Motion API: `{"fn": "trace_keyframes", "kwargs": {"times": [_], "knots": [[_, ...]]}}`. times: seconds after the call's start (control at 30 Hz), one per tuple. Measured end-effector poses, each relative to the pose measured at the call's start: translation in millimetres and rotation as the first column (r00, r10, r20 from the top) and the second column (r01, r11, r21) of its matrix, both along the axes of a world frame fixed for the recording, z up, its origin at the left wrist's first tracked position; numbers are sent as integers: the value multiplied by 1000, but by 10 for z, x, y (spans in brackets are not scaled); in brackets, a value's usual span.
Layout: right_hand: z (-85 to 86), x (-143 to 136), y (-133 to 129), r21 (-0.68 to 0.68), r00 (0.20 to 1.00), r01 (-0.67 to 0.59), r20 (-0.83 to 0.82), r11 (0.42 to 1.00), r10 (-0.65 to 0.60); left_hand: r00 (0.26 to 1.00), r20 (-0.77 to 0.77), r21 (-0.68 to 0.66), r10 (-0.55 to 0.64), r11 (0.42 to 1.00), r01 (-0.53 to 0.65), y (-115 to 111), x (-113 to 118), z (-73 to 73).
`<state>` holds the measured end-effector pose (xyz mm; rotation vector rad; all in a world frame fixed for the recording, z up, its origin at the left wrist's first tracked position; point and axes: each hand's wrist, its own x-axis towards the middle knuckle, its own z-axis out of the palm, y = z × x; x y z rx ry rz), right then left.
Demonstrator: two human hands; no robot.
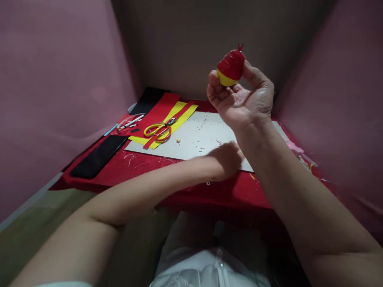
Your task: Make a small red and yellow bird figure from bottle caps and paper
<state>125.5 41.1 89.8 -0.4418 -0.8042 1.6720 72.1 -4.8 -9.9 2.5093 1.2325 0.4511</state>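
Note:
My right hand [243, 95] is raised above the table, palm up, its thumb and fingers closed around a small egg-shaped figure [231, 67]. That figure is red on top and yellow below, with a little red forked tip. Low over the near right part of the white board [191, 131] is my left hand [226, 159], blurred, its fingers turned away and partly behind my right forearm. Scissors [158, 130] with yellow and red handles lie on yellow strips [179, 125] and a red strip, left of the board.
Red sheet [155, 111] and black sheet [149, 99] lie at the back left. A black phone [98, 157] rests on the red tablecloth [134, 167], near some pens [130, 122]. Small scraps dot the board. Pink curtains [66, 71] hang on both sides.

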Motion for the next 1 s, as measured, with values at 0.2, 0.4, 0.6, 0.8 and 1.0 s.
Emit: {"fn": "trace_keyframes", "kwargs": {"times": [0.2, 0.4, 0.6, 0.8, 1.0], "knots": [[-447, 72, 196, -77, 989, 78, -119, 994, -87, 989, 114, 64, 95, 993, -103, 17, -1033, 263], [-840, -1, 309, -113, 993, 84, -76, 990, -93, 965, 251, -179, 75, 983, -30, -243, -1136, 174], [-1035, -23, 303, -141, 996, 91, 1, 986, -92, 994, 110, -214, -28, 976, 52, -326, -1011, -36], [-1052, 1, 264, -146, 997, 70, -6, 987, -72, 999, -39, -226, 23, 974, -31, -349, -962, -134], [-1075, -19, 218, -141, 998, 30, -59, 990, -38, 998, -16, -149, 66, 987, -68, -425, -979, -87]]}}
